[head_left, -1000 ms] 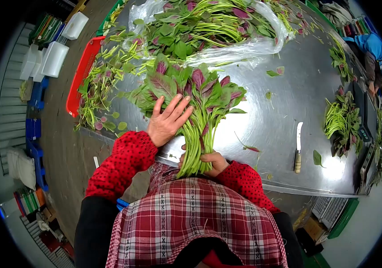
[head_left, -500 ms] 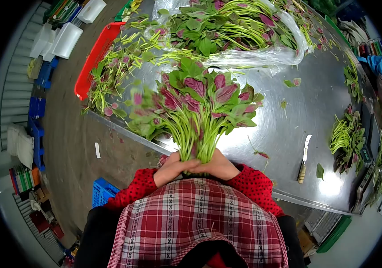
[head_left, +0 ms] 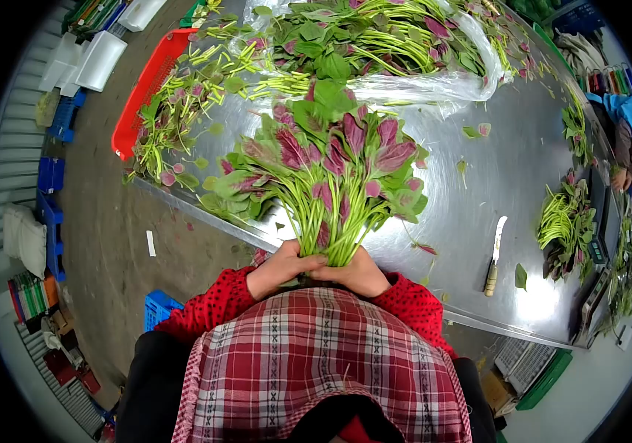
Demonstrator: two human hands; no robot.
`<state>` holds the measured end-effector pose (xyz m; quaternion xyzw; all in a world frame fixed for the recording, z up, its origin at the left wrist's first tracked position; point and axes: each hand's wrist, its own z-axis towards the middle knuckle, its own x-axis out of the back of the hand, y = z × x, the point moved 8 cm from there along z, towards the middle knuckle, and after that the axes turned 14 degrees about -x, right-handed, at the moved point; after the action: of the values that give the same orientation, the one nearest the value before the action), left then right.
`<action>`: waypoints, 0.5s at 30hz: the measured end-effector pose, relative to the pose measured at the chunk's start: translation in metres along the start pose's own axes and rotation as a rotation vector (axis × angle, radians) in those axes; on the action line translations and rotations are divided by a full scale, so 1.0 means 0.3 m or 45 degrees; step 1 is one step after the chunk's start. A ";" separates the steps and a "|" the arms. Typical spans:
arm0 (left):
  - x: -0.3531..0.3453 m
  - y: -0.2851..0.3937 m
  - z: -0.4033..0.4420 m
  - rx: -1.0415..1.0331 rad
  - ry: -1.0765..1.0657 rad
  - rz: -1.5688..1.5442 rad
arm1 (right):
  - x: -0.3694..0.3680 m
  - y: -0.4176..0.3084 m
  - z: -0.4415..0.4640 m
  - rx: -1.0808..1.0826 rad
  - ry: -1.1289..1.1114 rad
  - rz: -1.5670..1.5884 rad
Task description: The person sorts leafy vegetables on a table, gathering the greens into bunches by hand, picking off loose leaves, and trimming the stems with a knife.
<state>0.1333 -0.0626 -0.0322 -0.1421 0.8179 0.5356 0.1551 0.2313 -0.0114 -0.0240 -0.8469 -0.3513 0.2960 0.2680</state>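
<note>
- The left hand (head_left: 279, 272) and right hand (head_left: 362, 272) clasp the stem ends of a leafy bunch (head_left: 325, 166) from either side, thumbs meeting in front; the fingers behind are hidden.
- This looks like a gathering and evening step: the bunch is upright at the near edge of the table (head_left: 452, 214), its leaves fanned toward 12 o'clock.
- From this hold, a move calls for steady pressure from both palms, so the stems keep together and the soft leaves escape bruising.
- At 3 o'clock lie a knife (head_left: 491, 278), in neither hand, and a loose leaf (head_left: 520, 276) beside it.
- Between 10 and 11 o'clock, trimmings (head_left: 170, 133) lie beside a red basket (head_left: 148, 92).
- Between 2 and 3 o'clock is a smaller bunch (head_left: 563, 223).
- Farthest, near 12 o'clock, a heap of greens (head_left: 397, 40) sits in clear plastic (head_left: 423, 87).
</note>
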 end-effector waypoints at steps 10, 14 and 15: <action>-0.068 -0.020 0.068 -0.051 -0.012 0.200 | 0.042 -0.042 -0.047 0.544 0.473 -1.047; -0.076 0.014 0.078 -0.120 -0.017 0.197 | 0.210 -0.111 -0.200 0.034 0.460 -0.844; -0.080 0.003 0.074 -0.067 -0.056 0.265 | 0.268 -0.145 -0.247 0.045 0.679 -0.579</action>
<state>0.1572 -0.0401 -0.0301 -0.0487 0.8101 0.5732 0.1127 0.3097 0.0574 0.0300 -0.7896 -0.4435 0.0030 0.4240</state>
